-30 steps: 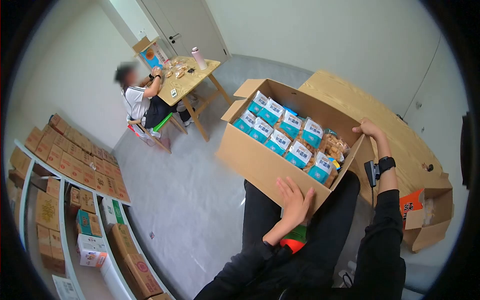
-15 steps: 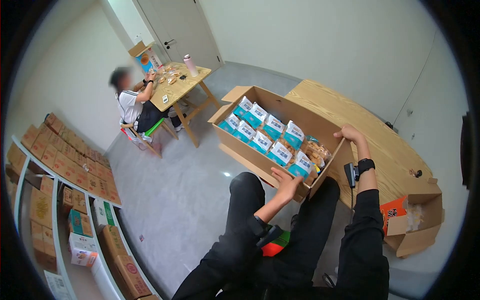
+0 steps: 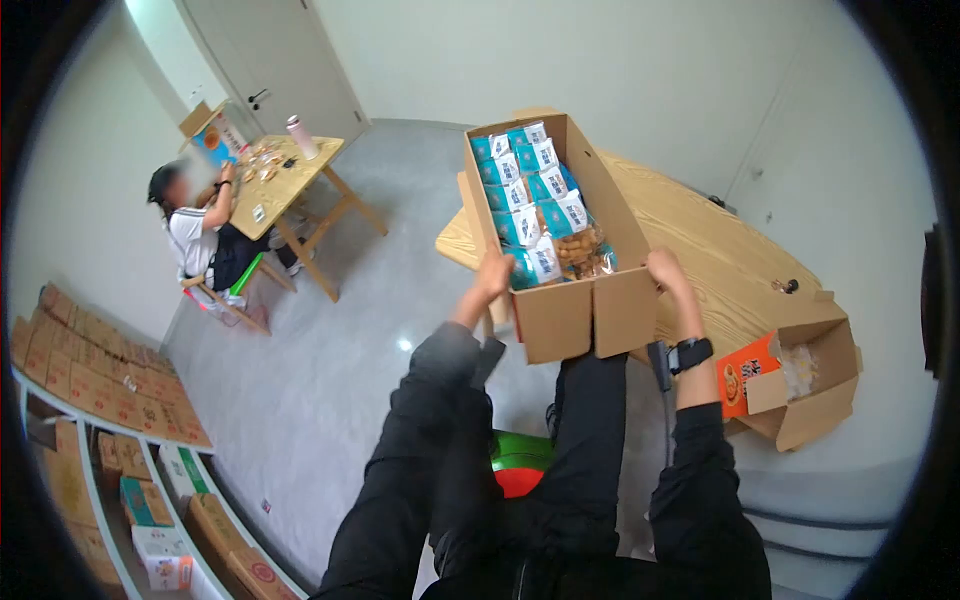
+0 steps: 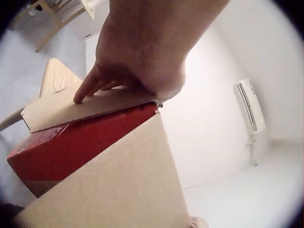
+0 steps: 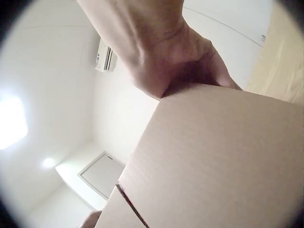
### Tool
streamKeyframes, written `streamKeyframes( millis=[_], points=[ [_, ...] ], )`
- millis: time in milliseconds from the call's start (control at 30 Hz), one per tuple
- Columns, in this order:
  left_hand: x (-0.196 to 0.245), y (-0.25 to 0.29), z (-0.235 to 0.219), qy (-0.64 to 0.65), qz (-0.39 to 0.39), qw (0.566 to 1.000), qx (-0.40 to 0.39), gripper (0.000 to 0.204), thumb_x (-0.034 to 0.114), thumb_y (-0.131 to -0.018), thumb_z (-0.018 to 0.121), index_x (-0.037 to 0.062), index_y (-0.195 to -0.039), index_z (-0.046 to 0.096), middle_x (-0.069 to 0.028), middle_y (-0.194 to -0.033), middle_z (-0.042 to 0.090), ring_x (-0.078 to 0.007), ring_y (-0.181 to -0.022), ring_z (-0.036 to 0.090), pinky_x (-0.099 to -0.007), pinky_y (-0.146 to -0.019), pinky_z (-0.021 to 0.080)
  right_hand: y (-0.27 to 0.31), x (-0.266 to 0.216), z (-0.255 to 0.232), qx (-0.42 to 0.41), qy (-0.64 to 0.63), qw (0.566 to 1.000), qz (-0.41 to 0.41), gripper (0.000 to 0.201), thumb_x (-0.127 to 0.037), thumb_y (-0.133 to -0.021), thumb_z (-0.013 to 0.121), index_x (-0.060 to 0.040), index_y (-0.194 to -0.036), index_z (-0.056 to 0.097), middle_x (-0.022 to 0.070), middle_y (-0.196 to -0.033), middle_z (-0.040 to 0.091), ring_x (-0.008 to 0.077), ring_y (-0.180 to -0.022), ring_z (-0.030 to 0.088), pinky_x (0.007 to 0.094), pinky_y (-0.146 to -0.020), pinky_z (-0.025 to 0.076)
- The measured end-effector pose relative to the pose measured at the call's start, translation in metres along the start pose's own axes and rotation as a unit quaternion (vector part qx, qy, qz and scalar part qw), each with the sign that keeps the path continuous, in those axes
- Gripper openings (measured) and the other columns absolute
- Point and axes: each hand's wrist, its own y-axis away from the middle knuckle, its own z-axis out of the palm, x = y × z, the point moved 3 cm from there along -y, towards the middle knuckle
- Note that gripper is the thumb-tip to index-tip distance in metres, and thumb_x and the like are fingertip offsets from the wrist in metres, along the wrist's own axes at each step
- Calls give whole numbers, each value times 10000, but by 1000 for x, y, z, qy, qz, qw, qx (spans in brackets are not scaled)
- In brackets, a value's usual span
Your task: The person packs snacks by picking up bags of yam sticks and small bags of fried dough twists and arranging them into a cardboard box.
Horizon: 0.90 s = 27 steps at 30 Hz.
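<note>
An uncovered cardboard box (image 3: 622, 222) is packed with teal-and-white snack packets (image 3: 520, 226) in rows, with clear packs of brown snacks (image 3: 580, 252) near its front end. My left hand (image 3: 490, 278) grips the near left corner; the left wrist view has its fingers lying over a folded flap (image 4: 61, 110) above the red outer side (image 4: 90, 142). At the near right corner my right hand (image 3: 665, 268) holds the top edge, its fingertips hidden behind the cardboard (image 5: 223, 142) in the right wrist view. Two front flaps (image 3: 625, 315) hang down towards me.
A curved wooden table (image 3: 700, 250) lies behind and right of the box. An orange-sided carton (image 3: 820, 370) stands at its right end. Across the room a person (image 3: 195, 225) sits at a small table (image 3: 325, 160). Shelves with cartons (image 3: 125, 375) line the left.
The box has swung round so that its short end faces me. My left hand moved from the long side to the near left corner. My right hand kept its hold near the right corner.
</note>
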Motion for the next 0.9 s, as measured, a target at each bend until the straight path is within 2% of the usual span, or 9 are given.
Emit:
streamKeyframes(
  millis=[67,167,233,300,367,500,633,800,900],
  points=[
    [18,-12,-2,23,-12,999,-24,562,177,-661,393,-136,-1093,215,-301,-990,407,-349,-898,441,-344,-747,370,0,23,2,37,41,998,-9,297,-181,-702,427,72,-585,530,166,-528,527,258,-531,555,371,-443,422],
    [-15,-65,-6,-50,99,977,-182,549,116,-652,393,-129,-1116,230,-217,-952,445,-225,-884,443,-298,-714,377,18,12,13,90,-31,995,20,285,-171,-691,412,66,-590,533,175,-559,545,273,-498,555,371,-394,412],
    [-6,-77,-26,14,67,982,-178,394,102,-651,407,-58,-1011,427,-213,-871,493,-216,-831,470,-290,-678,389,48,-28,16,33,-208,976,55,302,-156,-692,377,79,-581,530,201,-560,541,299,-470,550,388,-394,421],
    [-29,-105,-38,-131,223,939,-229,188,109,-679,425,-26,-739,540,-246,-811,518,-309,-702,510,-348,-620,413,56,-44,23,-25,-229,972,42,326,-158,-699,364,93,-560,517,221,-537,526,300,-466,552,379,-396,440],
    [-27,-113,-51,-203,251,926,-198,325,111,-670,423,4,-969,493,-162,-938,531,-313,-838,509,-337,-723,404,58,-59,35,-57,-257,962,68,344,-169,-715,353,104,-571,507,245,-537,517,312,-478,557,383,-402,457],
    [11,-118,-78,-410,38,911,-1,267,114,-735,367,-7,-964,433,-236,-823,526,-379,-784,502,-414,-651,410,42,-109,64,-155,-280,943,93,335,-151,-725,339,152,-676,473,316,-622,504,366,-511,551,420,-412,458],
    [3,-124,-86,-350,37,934,-58,416,133,-724,401,17,-1116,327,-267,-923,487,-400,-870,461,-423,-753,378,34,-106,80,-112,-297,943,98,345,-143,-734,320,179,-735,444,337,-640,491,385,-499,541,440,-395,447],
    [184,-75,-105,65,232,962,-128,525,136,-752,496,21,-1197,242,-139,-1204,317,-230,-1127,289,-318,-909,260,1,-101,77,-77,-279,947,137,331,-136,-731,317,166,-730,451,334,-603,486,377,-461,532,432,-373,440],
    [279,5,-116,183,502,827,-173,670,305,-667,505,74,-1224,213,-176,-1198,319,-331,-1091,326,-415,-907,252,-2,-98,73,-86,-247,952,162,326,-142,-736,314,154,-749,451,324,-625,495,377,-470,534,433,-351,434]
  ],
)
